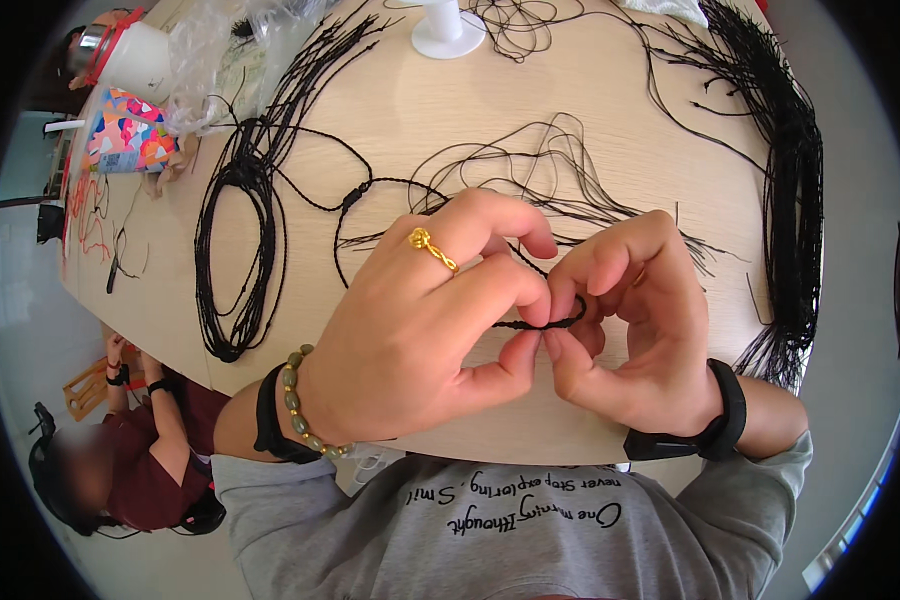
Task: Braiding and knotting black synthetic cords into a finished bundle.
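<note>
Near the table's front edge, my left hand pinches a black braided cord between thumb and index finger. A gold ring and a green bead bracelet are on this hand and wrist. Pressed tip to tip against it, my right hand pinches the same cord, which bends into a small loop at these fingers. Past my left hand, a black cord with a sliding knot lies on the table. Thin loose black cords spread out just beyond both hands. My fingertips partly hide the cord.
A coiled bundle of black cords lies to the left, a thick hank of black cords along the right edge. At the back stand a white spool, a colourful patterned packet and clear plastic bags. Another person sits at lower left.
</note>
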`<state>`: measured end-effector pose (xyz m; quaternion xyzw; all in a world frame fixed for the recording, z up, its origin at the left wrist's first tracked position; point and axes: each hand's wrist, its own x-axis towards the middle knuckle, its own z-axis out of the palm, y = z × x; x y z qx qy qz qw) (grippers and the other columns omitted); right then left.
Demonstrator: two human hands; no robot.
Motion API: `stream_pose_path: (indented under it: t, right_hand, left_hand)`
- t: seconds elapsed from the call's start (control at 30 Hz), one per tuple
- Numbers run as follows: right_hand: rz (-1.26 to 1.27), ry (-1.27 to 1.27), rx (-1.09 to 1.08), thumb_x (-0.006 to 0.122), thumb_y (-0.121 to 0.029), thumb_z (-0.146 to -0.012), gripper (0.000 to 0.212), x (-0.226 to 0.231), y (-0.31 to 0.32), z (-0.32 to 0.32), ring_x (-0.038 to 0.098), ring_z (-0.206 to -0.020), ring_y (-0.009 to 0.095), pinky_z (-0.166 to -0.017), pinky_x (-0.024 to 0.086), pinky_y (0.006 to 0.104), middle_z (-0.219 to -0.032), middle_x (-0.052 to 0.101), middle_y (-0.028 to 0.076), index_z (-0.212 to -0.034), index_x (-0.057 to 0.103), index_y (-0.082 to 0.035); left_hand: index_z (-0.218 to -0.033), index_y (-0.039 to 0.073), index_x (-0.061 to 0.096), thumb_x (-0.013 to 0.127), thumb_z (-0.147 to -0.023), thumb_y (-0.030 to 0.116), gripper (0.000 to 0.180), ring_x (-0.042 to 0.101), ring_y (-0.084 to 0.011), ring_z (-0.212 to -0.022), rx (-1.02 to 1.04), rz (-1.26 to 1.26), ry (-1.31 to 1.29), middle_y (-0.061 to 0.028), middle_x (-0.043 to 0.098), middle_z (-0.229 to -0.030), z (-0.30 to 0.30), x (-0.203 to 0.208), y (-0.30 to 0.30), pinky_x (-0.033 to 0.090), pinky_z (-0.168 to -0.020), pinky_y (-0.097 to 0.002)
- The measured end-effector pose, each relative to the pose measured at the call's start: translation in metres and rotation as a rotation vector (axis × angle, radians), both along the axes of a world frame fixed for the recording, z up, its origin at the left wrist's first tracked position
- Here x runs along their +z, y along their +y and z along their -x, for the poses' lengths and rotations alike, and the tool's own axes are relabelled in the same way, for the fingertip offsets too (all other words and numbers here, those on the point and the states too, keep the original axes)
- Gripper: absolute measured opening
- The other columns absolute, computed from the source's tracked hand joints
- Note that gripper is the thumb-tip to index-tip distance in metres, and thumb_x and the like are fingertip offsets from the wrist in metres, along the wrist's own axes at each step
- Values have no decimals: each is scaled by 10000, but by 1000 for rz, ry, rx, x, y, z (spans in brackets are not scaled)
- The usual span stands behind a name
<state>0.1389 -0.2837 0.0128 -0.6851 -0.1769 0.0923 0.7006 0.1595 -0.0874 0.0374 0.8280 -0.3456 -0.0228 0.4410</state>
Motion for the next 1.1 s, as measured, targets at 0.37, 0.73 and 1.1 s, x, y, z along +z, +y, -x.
stream_pose_path:
  t: [0.37, 0.73, 1.1]
  right_hand:
    - [93, -210, -51, 694, 16, -697, 353, -6, 3, 2, 428, -561, 46, -485, 400, 193, -834, 516, 29, -917, 425, -45]
    - [70, -241, -57, 681, 29, -707, 337, -5, 2, 1, 437, -572, 60, -491, 406, 198, -832, 527, 40, -887, 406, -46]
    - [-135, -17, 32, 656, 47, -748, 366, 0, 2, 1, 523, -754, 64, -564, 441, 198, -876, 552, 51, -939, 364, -67]
  left_hand:
    - [-801, -13, 575, 721, -675, -46, 196, 631, -192, -772, -35, 64, 69, -159, 526, -1091, 4, -4, -4, 531, -687, -289]
    - [-799, 4, 596, 723, -678, -18, 177, 614, -206, -894, -53, 138, 123, -162, 504, -1075, 1, -4, -4, 541, -757, -331]
    - [-763, 45, 607, 743, -596, -12, 223, 564, -234, -842, 16, 19, -61, -144, 529, -1032, 3, 4, -4, 512, -704, -318]
